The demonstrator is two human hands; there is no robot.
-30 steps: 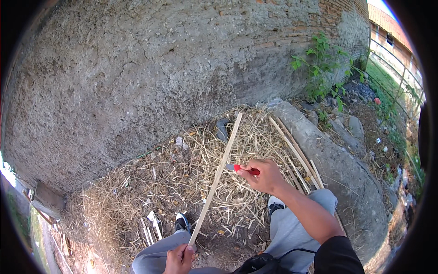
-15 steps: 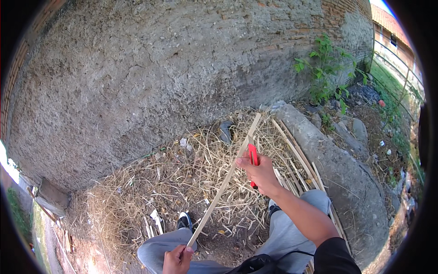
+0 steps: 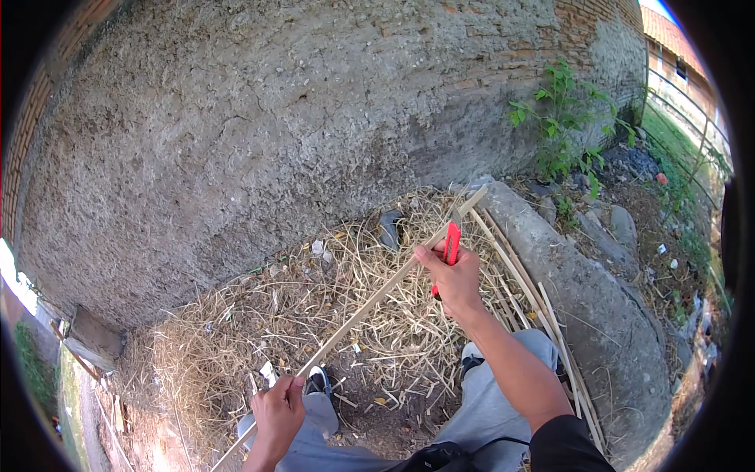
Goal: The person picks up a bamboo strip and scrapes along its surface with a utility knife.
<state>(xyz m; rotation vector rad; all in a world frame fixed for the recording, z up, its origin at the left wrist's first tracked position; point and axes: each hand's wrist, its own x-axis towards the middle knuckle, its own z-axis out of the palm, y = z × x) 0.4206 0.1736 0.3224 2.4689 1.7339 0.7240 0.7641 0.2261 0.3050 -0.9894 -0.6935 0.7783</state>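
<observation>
Hands apart. Left hand (image 3: pixel 278 409), near left, clamped on pale strip (image 3: pixel 358 318); strip slants from near left to far right, above shavings (image 3: pixel 417 318) on ground. Right hand (image 3: pixel 458 282), farther right, closed around red cutter (image 3: pixel 452 242), blade at strip's far part. More strips (image 3: pixel 515 265) lie right, beside stone slab (image 3: pixel 602 315). Rough wall (image 3: pixel 275 141) stands far.

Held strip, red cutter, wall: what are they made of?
Strip: probably bamboo or wood, unfinished; pale tan, matt.
Red cutter: body likely plastic, judging by its bright, even colour.
Wall: seemingly cement plaster, rough and cracked; brick shows upper right.
</observation>
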